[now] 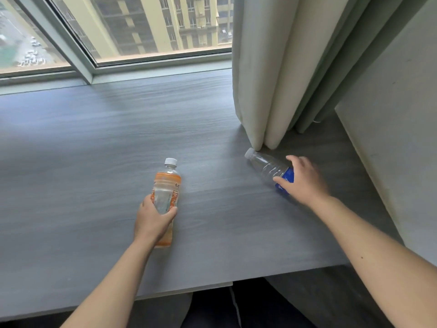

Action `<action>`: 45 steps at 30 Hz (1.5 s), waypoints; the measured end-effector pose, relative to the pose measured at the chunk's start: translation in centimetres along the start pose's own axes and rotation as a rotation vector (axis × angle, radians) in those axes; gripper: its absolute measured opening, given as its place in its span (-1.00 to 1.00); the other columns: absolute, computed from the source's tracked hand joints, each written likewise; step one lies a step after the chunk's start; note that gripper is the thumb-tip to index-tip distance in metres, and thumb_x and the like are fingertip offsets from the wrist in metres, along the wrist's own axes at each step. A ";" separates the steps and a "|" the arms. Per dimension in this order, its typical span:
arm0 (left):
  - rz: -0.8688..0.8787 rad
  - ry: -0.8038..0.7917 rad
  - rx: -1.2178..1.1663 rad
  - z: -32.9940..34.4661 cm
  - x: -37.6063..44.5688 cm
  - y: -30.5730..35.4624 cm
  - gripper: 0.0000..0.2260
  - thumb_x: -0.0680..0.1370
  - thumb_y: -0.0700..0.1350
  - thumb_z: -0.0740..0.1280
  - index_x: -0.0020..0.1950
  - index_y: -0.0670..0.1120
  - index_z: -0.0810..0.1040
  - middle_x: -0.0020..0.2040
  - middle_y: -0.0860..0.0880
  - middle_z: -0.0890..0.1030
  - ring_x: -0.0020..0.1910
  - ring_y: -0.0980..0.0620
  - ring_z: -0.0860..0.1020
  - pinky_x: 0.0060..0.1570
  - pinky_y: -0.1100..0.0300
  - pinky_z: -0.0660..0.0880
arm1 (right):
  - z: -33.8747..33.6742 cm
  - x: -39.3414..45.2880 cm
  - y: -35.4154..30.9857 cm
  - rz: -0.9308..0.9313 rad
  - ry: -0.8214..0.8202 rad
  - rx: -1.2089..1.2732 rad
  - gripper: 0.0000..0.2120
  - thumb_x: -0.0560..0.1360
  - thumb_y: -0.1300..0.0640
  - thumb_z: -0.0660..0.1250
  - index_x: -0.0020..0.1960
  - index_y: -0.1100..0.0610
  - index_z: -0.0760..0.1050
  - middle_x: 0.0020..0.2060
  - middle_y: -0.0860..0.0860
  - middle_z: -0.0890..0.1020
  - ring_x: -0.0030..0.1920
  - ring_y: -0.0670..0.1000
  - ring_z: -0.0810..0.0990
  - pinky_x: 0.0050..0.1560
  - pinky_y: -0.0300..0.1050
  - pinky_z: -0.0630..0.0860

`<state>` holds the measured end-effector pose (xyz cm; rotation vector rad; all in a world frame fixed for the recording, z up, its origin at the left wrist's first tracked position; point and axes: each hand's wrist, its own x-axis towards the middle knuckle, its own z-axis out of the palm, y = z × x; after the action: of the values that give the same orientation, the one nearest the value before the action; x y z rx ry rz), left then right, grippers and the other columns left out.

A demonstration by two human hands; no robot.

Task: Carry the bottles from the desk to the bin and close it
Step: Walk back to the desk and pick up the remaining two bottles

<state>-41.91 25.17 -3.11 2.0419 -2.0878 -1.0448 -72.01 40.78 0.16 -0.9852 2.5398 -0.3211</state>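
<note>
An empty clear bottle with an orange label and white cap point(167, 183) stands on the grey desk point(94, 150), and my left hand point(152, 220) is wrapped around its lower half. A clear bottle with a blue label and white cap point(267, 165) lies on its side further right, cap pointing toward the curtain. My right hand point(303, 179) curls over its labelled end, thumb on one side and fingers on the other. The bin is not in view.
A pale curtain point(272, 79) hangs down to the desk just behind the lying bottle. A window point(130, 31) runs along the desk's far edge. A white wall panel point(397, 138) borders the right side. The desk's front edge is near my body.
</note>
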 end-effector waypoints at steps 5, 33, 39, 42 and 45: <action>0.013 -0.063 -0.058 1.0 -2.7 -0.4 -0.43 0.39 0.02 0.43 0.30 -0.12 0.31 0.17 -0.13 0.55 0.11 -0.16 0.51 -0.07 0.10 0.39 | 0.8 1.3 0.5 0.103 -0.209 -0.172 -0.03 0.28 -0.29 0.42 0.49 0.07 0.06 0.39 0.14 0.35 0.37 0.18 0.36 0.24 0.05 0.40; 0.163 -0.333 -0.209 1.8 -11.5 -2.8 -0.67 0.44 0.06 0.39 0.11 0.00 0.40 -0.05 0.06 0.56 -0.06 0.03 0.58 -0.21 0.18 0.48 | 1.8 -12.6 3.4 0.220 -0.278 0.531 -0.15 0.23 -0.30 0.45 0.36 0.09 0.27 0.06 -0.01 0.55 -0.02 -0.02 0.54 -0.23 -0.23 0.41; 0.295 -0.486 -0.116 0.6 -13.8 -5.4 -0.66 0.45 0.07 0.37 0.13 0.03 0.35 -0.05 0.11 0.53 -0.10 0.13 0.55 -0.26 0.27 0.45 | 3.9 -20.4 2.3 0.328 -0.212 0.679 -0.36 0.24 -0.29 0.45 0.16 0.01 0.35 -0.07 -0.05 0.61 -0.15 -0.06 0.59 -0.32 -0.26 0.45; 0.365 -0.518 -0.044 0.1 -14.6 -6.9 -0.64 0.44 0.09 0.38 0.14 0.05 0.34 -0.05 0.12 0.52 -0.11 0.16 0.54 -0.26 0.28 0.45 | 5.2 -24.5 2.4 0.388 -0.168 0.725 -0.45 0.24 -0.28 0.45 0.07 -0.06 0.35 -0.15 -0.12 0.61 -0.19 -0.12 0.60 -0.32 -0.26 0.45; 0.429 -0.539 0.047 0.2 -15.1 -8.2 -0.58 0.43 0.11 0.38 0.19 0.00 0.34 0.00 0.08 0.53 -0.09 0.10 0.55 -0.24 0.25 0.47 | 6.6 -28.5 3.1 0.465 -0.126 0.766 -0.41 0.22 -0.30 0.45 0.10 -0.06 0.34 -0.15 -0.11 0.61 -0.21 -0.12 0.59 -0.31 -0.25 0.43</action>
<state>-32.84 39.57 -0.87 1.3108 -2.6424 -1.5861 -51.67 62.07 1.12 -0.1182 2.1377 -0.9491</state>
